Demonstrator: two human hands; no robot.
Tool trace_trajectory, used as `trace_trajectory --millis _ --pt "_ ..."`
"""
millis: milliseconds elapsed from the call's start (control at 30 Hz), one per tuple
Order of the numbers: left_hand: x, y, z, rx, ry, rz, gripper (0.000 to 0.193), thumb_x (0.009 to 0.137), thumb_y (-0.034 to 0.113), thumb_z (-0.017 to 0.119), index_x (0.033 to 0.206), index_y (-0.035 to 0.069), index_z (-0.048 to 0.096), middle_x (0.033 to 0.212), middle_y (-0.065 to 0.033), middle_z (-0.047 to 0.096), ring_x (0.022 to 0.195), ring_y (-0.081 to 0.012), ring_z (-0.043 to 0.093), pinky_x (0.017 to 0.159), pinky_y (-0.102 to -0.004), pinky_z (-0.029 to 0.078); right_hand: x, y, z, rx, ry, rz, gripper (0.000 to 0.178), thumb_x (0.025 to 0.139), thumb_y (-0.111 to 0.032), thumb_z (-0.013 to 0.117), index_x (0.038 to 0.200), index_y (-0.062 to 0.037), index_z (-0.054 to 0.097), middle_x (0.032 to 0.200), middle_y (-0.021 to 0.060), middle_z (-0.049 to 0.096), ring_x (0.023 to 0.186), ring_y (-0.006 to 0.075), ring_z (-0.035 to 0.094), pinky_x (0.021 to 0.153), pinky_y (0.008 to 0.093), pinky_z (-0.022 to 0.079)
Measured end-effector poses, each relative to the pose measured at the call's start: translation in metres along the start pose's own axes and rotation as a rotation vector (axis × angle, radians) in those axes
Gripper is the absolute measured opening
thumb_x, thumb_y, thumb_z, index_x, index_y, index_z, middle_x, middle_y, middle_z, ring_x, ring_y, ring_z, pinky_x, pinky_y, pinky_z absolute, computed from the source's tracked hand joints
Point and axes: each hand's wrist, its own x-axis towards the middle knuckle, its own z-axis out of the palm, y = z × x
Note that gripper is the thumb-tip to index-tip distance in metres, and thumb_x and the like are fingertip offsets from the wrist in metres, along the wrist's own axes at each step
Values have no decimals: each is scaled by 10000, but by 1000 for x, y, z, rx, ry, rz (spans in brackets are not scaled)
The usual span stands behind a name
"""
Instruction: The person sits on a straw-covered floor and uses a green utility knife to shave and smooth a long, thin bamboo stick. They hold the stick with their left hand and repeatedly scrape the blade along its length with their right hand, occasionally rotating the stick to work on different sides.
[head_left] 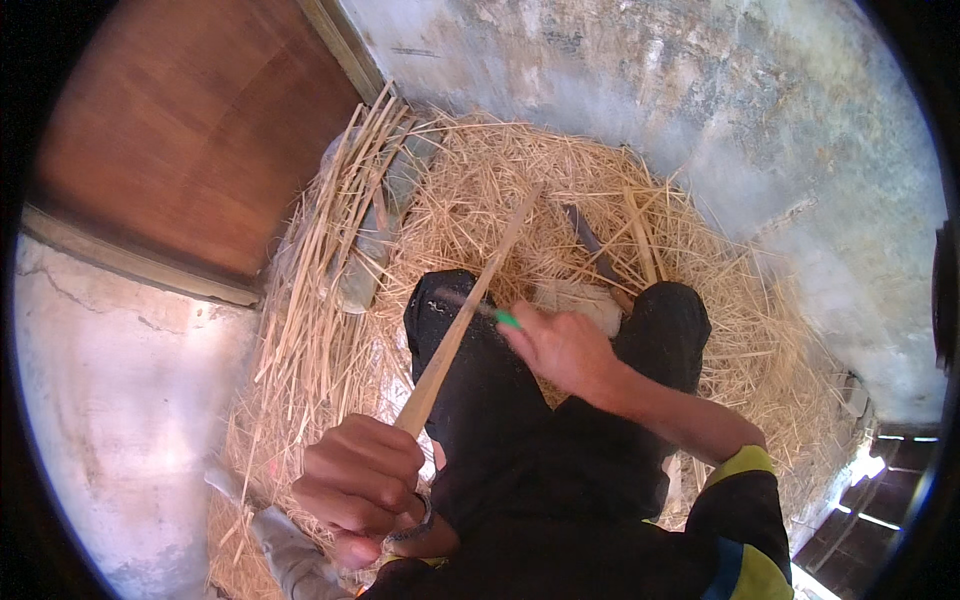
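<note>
My left hand [365, 475] is closed round the near end of a long, pale strip of wood or split bamboo [447, 360]. The strip slants up and away to the right, over my left knee, and narrows toward its far end. In my closed right hand [570, 350] is a knife with a green handle [507, 318]. Its blade, smeared by motion, lies across the middle of the strip, near my left knee. Whether the edge is biting into the strip cannot be made out.
Straw-like shavings [480, 150] cover the floor around my legs. Several long thin strips [310, 290] lie in a heap at the left. Beyond my knees are a dark stick [590, 240] and a pale block [580, 298]. A brown door panel [200, 130] and stained walls [680, 90] enclose the corner.
</note>
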Motion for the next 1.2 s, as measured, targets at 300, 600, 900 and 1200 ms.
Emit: trace_trajectory --millis 300,600,900,1200 --pt "3 0 -2 -7 -5 4 411 900 177 522 520 35 451 458 -80 497 300 -148 406 314 -282 294 21 14 4 21 -79 56 268 960 -303 509 944 -39 552 546 169 574 498 363 596 439 460 468" --pt "-3 2 1 89 163 9 424 892 198 521 503 66 415 398 -49 437 284 -154 380 332 -293 338 18 22 16 101 -38 172 311 961 -308 518 1073 -18 502 622 187 596 551 388 606 504 465 481" --pt "-4 3 7 153 330 6 458 918 241 501 497 104 383 378 -35 429 276 -150 362 326 -299 336 -12 -34 -17 343 -34 -73 254 981 -252 469 1106 -32 453 662 218 599 607 433 607 543 508 483" --pt "6 -3 6 78 81 2 500 900 249 533 451 131 348 339 -11 379 242 -126 334 301 -269 343 -6 -34 -28 304 -3 -29 249 982 -285 464 962 -38 488 584 214 582 537 422 602 471 513 474"
